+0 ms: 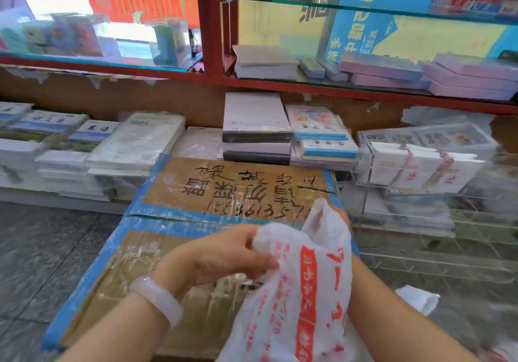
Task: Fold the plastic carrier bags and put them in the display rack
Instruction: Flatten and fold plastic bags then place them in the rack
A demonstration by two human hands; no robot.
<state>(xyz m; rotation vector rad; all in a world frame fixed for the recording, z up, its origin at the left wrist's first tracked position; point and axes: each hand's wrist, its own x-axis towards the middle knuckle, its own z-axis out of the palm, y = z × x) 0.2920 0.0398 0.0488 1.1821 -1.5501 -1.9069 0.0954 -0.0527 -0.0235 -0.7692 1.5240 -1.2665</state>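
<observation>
A white plastic carrier bag (pixel 297 291) with red print hangs crumpled between my hands, over a taped cardboard box (pixel 196 193). My left hand (pixel 213 255), with a pale bangle on its wrist, pinches the bag's upper left edge between thumb and fingers. My right hand (pixel 343 215) is almost wholly hidden behind the bag; only fingertips show at the bag's top right, where it seems to grip the plastic. The clear acrylic display rack (pixel 420 165) stands to the right of the box and holds bundles of folded white bags (pixel 414 165).
Stacks of exercise books and wrapped paper (pixel 134 143) line the low shelf behind the box. Above them runs a red-framed glass shelf (pixel 280 81) with boxes. A white scrap (pixel 417 298) lies lower right. Grey floor shows at left.
</observation>
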